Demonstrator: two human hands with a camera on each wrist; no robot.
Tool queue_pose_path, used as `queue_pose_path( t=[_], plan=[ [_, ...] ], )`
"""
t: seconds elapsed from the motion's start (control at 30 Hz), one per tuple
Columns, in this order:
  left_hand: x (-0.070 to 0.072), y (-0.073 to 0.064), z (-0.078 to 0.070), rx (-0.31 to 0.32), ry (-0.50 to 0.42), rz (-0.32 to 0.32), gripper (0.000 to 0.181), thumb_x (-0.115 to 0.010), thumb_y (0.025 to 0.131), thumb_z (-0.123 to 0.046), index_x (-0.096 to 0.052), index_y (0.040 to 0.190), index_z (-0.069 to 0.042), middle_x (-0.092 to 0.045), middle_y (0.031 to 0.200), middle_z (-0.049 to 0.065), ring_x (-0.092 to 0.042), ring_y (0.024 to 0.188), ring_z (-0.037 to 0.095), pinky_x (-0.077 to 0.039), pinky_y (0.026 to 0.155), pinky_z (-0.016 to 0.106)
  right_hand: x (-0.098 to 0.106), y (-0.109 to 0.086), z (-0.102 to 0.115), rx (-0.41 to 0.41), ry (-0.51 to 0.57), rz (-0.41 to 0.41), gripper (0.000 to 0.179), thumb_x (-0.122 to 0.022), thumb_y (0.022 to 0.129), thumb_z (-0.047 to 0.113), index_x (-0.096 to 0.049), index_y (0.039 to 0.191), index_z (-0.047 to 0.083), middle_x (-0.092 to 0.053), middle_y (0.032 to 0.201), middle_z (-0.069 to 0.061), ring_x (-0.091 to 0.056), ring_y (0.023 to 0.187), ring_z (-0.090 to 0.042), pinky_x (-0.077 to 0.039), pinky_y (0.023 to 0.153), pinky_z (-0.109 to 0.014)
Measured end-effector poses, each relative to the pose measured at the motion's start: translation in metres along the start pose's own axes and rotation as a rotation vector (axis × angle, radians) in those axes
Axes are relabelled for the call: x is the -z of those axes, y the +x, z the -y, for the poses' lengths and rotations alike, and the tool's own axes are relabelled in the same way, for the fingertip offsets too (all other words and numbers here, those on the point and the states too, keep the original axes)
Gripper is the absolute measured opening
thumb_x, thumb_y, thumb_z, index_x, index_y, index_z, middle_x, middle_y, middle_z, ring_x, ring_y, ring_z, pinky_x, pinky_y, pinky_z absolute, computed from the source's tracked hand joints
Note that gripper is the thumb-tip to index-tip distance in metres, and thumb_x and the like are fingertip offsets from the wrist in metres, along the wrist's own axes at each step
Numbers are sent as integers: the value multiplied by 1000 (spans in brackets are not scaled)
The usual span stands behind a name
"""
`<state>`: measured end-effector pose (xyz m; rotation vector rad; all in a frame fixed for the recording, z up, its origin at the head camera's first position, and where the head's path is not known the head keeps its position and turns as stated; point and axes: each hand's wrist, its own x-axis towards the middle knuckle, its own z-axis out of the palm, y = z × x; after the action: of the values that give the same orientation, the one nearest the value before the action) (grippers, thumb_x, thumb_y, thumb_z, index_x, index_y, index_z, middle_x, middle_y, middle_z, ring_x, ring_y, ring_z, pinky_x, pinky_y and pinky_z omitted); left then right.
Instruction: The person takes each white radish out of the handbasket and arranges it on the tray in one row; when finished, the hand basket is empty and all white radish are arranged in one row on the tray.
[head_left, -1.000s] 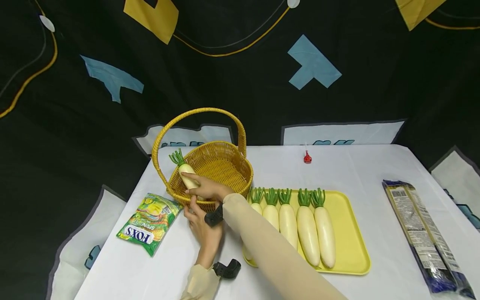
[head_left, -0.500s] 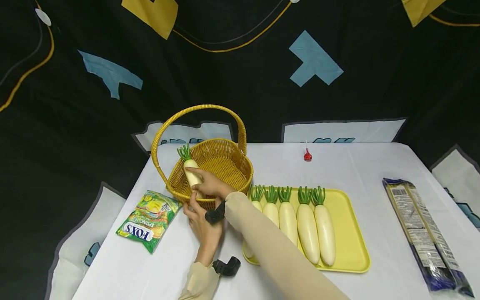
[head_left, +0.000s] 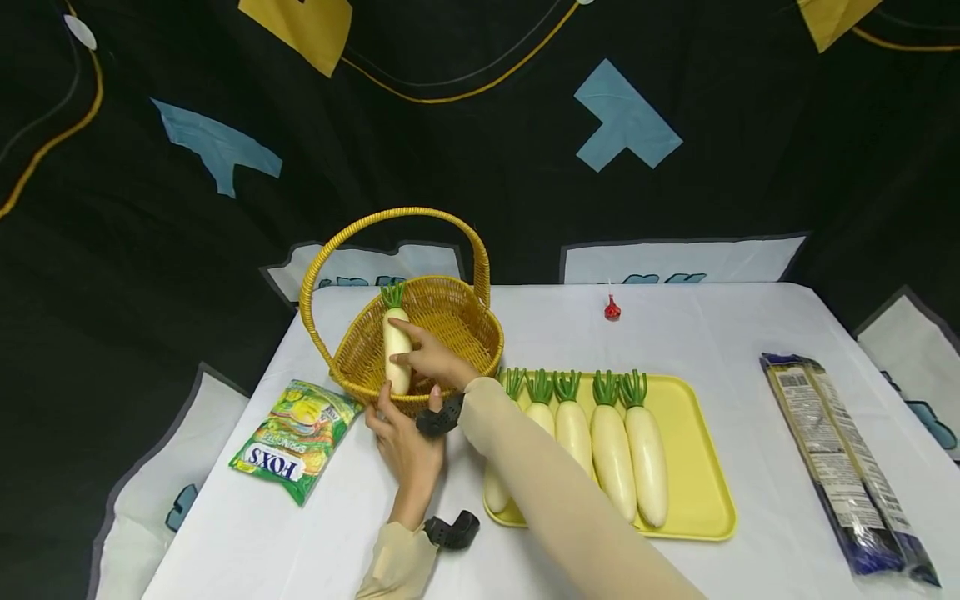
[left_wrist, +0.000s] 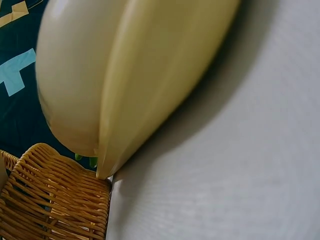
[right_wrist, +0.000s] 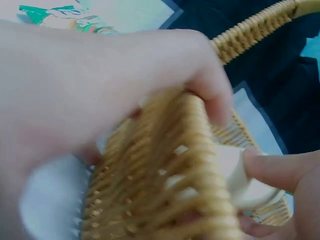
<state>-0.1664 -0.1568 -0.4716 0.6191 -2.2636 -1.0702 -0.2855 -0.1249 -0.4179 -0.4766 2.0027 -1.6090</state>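
Observation:
A yellow wicker basket with a tall arched handle stands at the table's left. Inside it, near the front left, a white radish with short green stalks leans with its stalks up. My right hand reaches over the front rim and holds this radish, thumb and fingers along its side. At the basket's near side is my left hand; in the right wrist view my left hand hooks a finger over the woven rim. My right hand pinches the pale radish there.
Several white radishes lie side by side on a yellow tray right of the basket, partly behind my right sleeve. A green FOX'S bag lies left. A small red item sits at the back, and a long plastic packet at the right.
The radish in my right hand has shifted right within the basket and swung from leaning left to nearly upright. My left hand stays at the basket's near side.

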Motion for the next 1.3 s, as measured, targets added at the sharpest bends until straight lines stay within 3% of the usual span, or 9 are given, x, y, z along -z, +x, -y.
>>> queue_pose_path(
  t=[0.23,0.47,0.67,0.9,1.1,1.3],
  plan=[
    [2,5,1,59,12,-1,74,-54,81,-59,-25,135,-17,-14,138,33,-34,118,53,-25,100,58,21,-3,2,-66,145,26,65,-58,88,13,-29,137,45,-43,133,-18,-64,84,-24,-52,80,-44],
    [3,4,6,94,8,7,77,-55,79,-60,-24,136,-19,-13,139,32,-31,120,53,-24,99,58,40,-23,-4,-4,309,78,65,-55,89,10,-29,136,47,-38,135,-16,-62,85,-21,-52,77,-36],
    [0,0,5,111,9,24,75,-58,79,-54,-24,137,-20,-12,140,32,-33,119,53,-24,99,58,63,-64,4,55,386,170,65,-49,91,7,-22,141,39,-28,141,-13,-58,92,-18,-50,80,-33],
    [-3,0,0,96,-9,67,79,-52,79,-62,-21,138,-20,-9,141,32,-31,121,54,-23,100,60,114,-121,-19,104,379,143,62,-48,93,9,-22,141,38,-54,98,-3,-57,81,-13,-50,75,-34],
    [-2,2,0,79,-6,58,78,-53,80,-61,-21,138,-20,-8,141,31,-30,121,53,-24,100,59,159,-187,-43,107,322,75,64,-47,94,11,-15,144,34,-54,120,-7,-59,100,-15,-50,83,-37],
    [-2,3,0,61,-10,56,76,-53,81,-59,-21,137,-19,-8,140,32,-30,122,53,-22,101,57,189,-240,-65,94,225,-15,64,-45,95,12,-11,145,31,-54,116,1,-59,96,-9,-50,81,-34]
  ],
)
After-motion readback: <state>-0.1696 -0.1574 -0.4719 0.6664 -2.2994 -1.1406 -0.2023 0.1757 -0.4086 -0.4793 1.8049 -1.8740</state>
